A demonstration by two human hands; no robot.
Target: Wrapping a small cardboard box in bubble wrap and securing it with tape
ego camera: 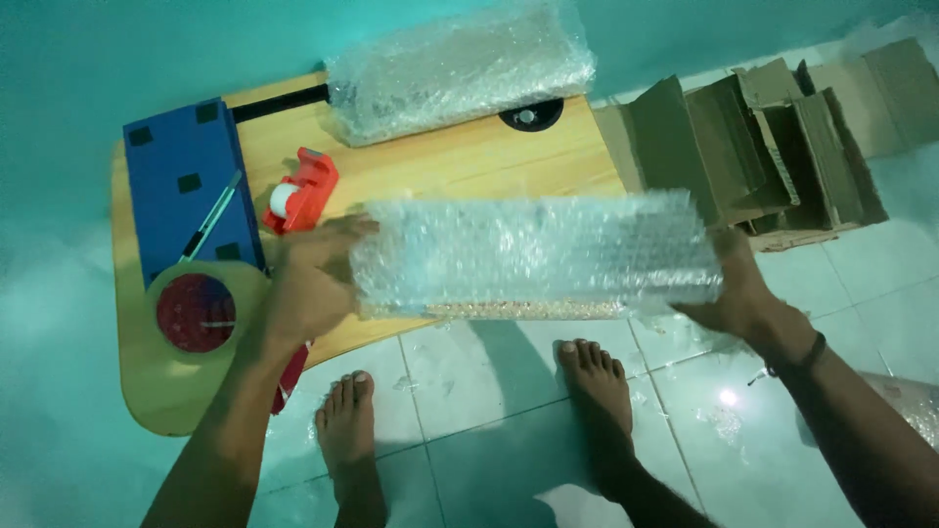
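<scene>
I hold a long box wrapped in clear bubble wrap [533,256] level above the front edge of a low wooden table [430,161]. My left hand [311,284] grips its left end and my right hand [736,293] grips its right end. A second bubble-wrapped parcel [460,66] lies at the table's far side. Near my left hand sit a red tape dispenser [303,191] and a roll of tape [199,311].
A blue box [186,186] with a pen [210,217] on it lies on the table's left part. Several folded cardboard boxes [768,147] lie on the tiled floor at the right. My bare feet [597,376] stand below the table's edge.
</scene>
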